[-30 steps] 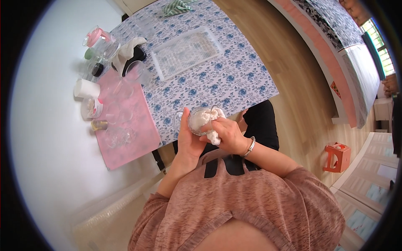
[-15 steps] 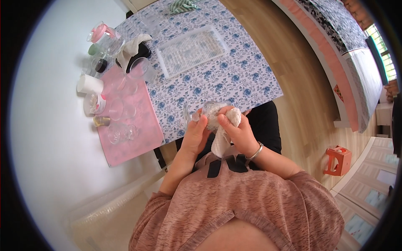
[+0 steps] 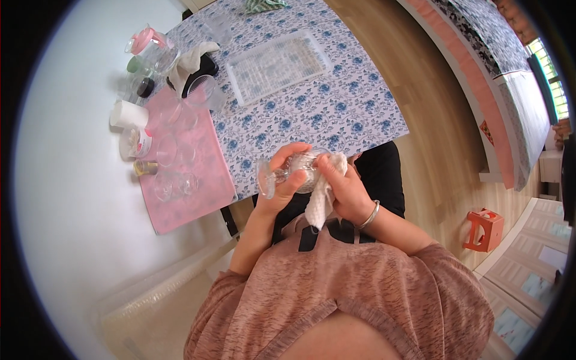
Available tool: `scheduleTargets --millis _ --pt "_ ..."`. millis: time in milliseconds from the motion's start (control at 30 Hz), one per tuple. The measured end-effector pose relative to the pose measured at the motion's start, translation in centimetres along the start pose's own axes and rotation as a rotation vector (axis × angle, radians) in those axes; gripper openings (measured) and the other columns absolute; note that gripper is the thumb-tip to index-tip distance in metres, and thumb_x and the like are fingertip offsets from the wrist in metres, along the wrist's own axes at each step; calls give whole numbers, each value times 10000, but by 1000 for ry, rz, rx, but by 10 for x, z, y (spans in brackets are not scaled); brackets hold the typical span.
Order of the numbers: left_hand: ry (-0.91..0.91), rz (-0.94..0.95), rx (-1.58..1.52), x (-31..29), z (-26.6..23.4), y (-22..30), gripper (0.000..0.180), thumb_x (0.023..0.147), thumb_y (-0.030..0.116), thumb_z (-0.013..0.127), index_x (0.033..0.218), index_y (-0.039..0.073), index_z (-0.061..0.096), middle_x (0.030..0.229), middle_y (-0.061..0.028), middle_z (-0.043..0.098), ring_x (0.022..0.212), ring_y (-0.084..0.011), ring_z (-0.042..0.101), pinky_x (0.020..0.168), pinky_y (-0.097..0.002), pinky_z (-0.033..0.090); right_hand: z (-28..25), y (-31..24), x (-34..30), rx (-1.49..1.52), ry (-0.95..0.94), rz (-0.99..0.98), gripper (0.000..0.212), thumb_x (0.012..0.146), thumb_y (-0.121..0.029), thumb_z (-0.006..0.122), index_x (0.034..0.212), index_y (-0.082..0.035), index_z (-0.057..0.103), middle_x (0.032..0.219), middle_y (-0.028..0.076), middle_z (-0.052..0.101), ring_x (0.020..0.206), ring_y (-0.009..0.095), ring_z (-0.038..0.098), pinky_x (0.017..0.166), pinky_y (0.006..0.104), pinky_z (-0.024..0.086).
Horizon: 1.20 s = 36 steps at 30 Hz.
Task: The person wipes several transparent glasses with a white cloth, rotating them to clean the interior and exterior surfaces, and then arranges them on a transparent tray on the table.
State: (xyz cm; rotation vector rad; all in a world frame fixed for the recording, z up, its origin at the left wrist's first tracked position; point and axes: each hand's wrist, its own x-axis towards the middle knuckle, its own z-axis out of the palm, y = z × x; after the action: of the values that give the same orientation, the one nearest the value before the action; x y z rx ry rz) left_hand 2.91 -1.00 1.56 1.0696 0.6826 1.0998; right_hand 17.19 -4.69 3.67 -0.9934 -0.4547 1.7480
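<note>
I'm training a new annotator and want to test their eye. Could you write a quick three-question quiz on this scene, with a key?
1. What colour is the cloth in the right hand?
a) green
b) white
c) pink

2. True or false: the orange stool stands on the table.

3. Fill in the blank: the left hand holds a clear, stemmed ____.

Key
1: b, white.
2: False; the orange stool stands on the floor.
3: glass.
</note>
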Motion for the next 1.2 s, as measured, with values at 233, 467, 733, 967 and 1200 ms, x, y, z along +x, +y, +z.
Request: scheduleTargets --millis 233,467,733,967,1200 --pt "-3 47 -31 -1 7 -21 617 732 306 687 1200 12 410 1137 -98 496 1007 -165 481 874 -293 376 4 -5 5 265 132 104 288 872 -310 494 996 -51 504 890 45 565 775 136 562 675 279 473" --pt "122 -90 -229 -5 27 -14 744 741 328 674 1270 56 227 1143 -81 434 1029 -160 463 880 -294 387 -8 -1 9 -76 -4 -161 226 893 -257 472 993 -55 496 845 -2 530 782 71 498 665 230 428" --pt "138 97 -62 -4 4 -14 662 767 252 656 1249 46 251 1113 -71 447 1017 -160 456 862 -286 387 -20 -18 7 -734 138 -430 247 891 -247 478 901 -11 550 759 -2 526 691 50 449 586 207 395" --pt "115 -25 361 -8 -1 -17 626 776 210 604 1279 52 266 1170 -91 458 1071 -190 454 903 -325 374 2 -31 -5 -1417 -299 -881 575 756 -254 614 1254 -122 359 1120 176 453 1013 301 467 774 410 416" --pt "-134 -157 160 -8 -4 -1 637 687 150 682 1226 25 365 1179 -80 442 1104 -176 422 922 -320 350 -2 -14 6 -1118 -243 -779 525 792 -287 556 1202 -20 368 1068 192 463 1003 360 440 848 403 363"
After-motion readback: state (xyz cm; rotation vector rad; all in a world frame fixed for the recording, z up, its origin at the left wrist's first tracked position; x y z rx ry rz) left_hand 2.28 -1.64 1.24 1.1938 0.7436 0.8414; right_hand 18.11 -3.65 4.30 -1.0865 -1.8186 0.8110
